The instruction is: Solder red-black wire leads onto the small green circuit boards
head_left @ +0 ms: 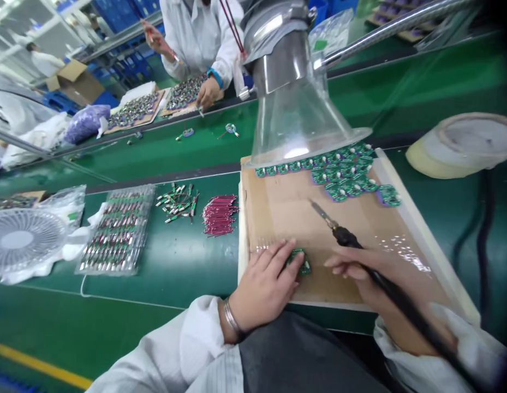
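Observation:
A soldering iron (346,238) is held in my right hand (368,275), its tip pointing up and left over the cardboard-topped work board (278,204). My left hand (267,284) lies on the near part of that board, with its fingers holding down a small green circuit board (304,263) that they partly cover. The iron's tip is above and apart from this piece. Rows of similar circuit boards (347,177) lie along the far right of the work board.
A clear fume hood (300,123) hangs over the far edge. To the left lie red wires (220,214), small green-and-metal parts (178,202), a filled plastic tray (116,229) and a fan (22,240). A round tub (461,144) stands right. Another person (200,49) works opposite.

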Available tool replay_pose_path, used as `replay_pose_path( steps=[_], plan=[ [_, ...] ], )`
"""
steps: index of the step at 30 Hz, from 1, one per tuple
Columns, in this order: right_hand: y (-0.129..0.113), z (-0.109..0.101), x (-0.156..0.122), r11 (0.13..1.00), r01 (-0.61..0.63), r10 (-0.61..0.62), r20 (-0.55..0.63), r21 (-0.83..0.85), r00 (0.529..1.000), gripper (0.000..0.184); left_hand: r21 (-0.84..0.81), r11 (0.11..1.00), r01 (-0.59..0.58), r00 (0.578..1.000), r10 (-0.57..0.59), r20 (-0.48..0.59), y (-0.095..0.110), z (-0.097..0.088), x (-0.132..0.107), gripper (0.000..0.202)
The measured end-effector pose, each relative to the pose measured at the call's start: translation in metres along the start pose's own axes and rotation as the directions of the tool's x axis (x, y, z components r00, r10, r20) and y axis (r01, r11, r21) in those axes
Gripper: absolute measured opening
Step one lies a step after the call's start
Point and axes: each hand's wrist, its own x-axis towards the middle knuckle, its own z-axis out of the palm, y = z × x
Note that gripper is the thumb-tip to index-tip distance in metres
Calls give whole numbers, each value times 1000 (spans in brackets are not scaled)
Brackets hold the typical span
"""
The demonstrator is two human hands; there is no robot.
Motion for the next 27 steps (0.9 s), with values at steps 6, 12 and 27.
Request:
replay_pose_path(
  steps=[6, 12, 27],
  plan=[
    [-21, 26, 24, 971, 196, -140, 343, -136, 929, 21, -254, 953, 164, 974, -197, -108, -12, -4, -7, 49],
    [-13, 25, 24, 940, 245, -167, 304, -239, 938, 20, -113, 857, 503, 808, -513, -292, -68, -32, -33, 10],
    [-20, 24, 28, 931, 279, -228, 223, -234, 948, 24, 46, 825, 563, 813, -543, -210, -101, -33, -43, 15]
  ],
)
